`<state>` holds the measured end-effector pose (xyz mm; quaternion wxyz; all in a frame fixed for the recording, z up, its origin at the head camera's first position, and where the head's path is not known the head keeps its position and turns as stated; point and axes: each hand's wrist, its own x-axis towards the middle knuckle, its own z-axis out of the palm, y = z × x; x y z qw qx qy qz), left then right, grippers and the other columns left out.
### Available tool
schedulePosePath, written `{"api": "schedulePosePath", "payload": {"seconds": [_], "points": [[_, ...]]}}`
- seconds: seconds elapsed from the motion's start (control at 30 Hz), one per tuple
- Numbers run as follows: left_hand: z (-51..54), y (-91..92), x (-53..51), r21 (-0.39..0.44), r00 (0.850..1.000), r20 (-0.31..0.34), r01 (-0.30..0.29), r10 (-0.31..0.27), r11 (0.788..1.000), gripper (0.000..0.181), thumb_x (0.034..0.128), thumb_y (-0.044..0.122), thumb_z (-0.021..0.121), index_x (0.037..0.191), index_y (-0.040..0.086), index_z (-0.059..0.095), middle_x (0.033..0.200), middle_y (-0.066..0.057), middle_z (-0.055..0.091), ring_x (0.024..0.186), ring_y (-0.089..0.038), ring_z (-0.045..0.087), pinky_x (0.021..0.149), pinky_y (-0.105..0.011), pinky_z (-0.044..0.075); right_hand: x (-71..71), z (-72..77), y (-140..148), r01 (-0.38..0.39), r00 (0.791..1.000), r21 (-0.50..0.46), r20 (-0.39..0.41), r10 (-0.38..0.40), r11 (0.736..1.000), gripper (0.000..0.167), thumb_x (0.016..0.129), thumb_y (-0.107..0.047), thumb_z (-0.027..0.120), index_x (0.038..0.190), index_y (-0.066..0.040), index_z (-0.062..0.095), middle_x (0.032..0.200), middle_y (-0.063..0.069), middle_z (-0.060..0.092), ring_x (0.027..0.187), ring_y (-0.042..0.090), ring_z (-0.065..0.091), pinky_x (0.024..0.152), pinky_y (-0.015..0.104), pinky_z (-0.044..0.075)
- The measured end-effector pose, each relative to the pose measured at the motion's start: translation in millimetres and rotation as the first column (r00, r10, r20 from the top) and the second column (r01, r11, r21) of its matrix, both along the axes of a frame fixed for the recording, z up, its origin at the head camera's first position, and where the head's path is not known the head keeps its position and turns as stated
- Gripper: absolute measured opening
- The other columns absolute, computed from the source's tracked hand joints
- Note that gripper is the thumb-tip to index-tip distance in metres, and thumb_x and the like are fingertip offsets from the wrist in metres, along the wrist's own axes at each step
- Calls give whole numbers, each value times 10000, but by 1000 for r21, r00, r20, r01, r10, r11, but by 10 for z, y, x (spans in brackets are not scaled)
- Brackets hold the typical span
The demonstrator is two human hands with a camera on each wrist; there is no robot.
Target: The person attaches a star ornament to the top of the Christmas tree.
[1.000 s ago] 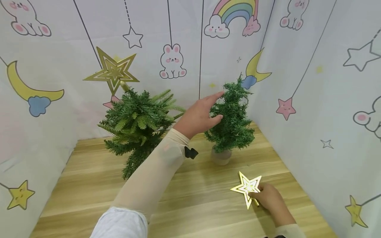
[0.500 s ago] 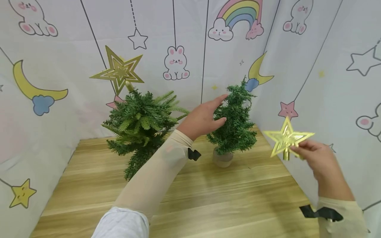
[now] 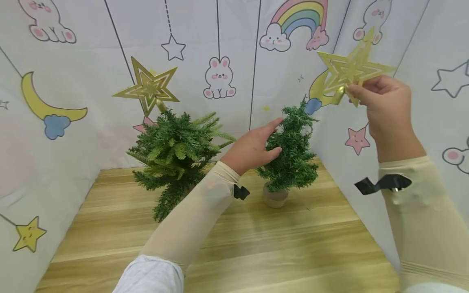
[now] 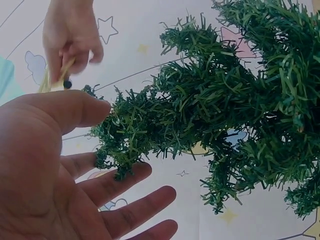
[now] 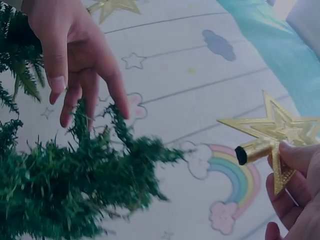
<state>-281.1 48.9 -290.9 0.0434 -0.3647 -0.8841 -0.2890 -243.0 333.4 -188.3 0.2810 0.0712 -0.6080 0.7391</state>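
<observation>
My right hand [image 3: 390, 108] pinches a gold star tree topper [image 3: 351, 70] between thumb and fingers, above and to the right of the small green Christmas tree [image 3: 291, 150]. In the right wrist view the hollow socket [image 5: 250, 154] of the topper points toward the tree's tip. My left hand [image 3: 253, 148] is at the upper left side of this tree, fingers straight and spread. The left wrist view has its thumb and fingers [image 4: 135, 210] around the upper branches without gripping them.
A bushier Christmas tree [image 3: 172, 152] stands at left, with another gold star topper [image 3: 149, 87] tilted on its top. Both trees are on a wooden table [image 3: 256, 252]. Printed cloth walls [image 3: 190, 24] enclose the back and sides.
My right hand has lifted the gold star topper from low over the table up to above the small tree's height. My left hand has stayed beside the small tree.
</observation>
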Motion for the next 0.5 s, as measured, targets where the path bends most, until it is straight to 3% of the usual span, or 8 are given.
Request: {"api": "schedulePosePath", "payload": {"seconds": [0.13, 0.3, 0.5], "points": [[-1, 0, 10, -8, 1000, 11, 5, -5, 1000, 864, 1025, 364, 655, 1678, 368, 89, 1570, -52, 503, 634, -102, 629, 813, -333, 542, -243, 56, -245, 17, 998, 52, 58, -20, 998, 364, 726, -59, 946, 1040, 29, 786, 949, 77, 790, 953, 173, 732, 907, 211, 557], [12, 3, 17, -3, 1000, 25, 12, -12, 1000, 863, 1024, 366, 654, 1678, 368, 91, 1492, -49, 574, 537, -148, 576, 674, -338, 526, -449, 1, -404, 47, 996, 148, 74, -59, 988, 286, 774, -120, 918, 1010, -19, 793, 915, 32, 785, 930, 146, 732, 910, 224, 555], [12, -6, 10, -26, 1000, 16, -4, 4, 1000, 860, 1025, 376, 649, 1680, 359, 92, 1534, -45, 540, 666, -94, 626, 745, -326, 539, -534, -113, -433, 30, 990, 222, 131, -60, 975, 236, 807, -130, 901, 998, -43, 793, 894, 5, 779, 922, 126, 717, 849, 195, 553]]}}
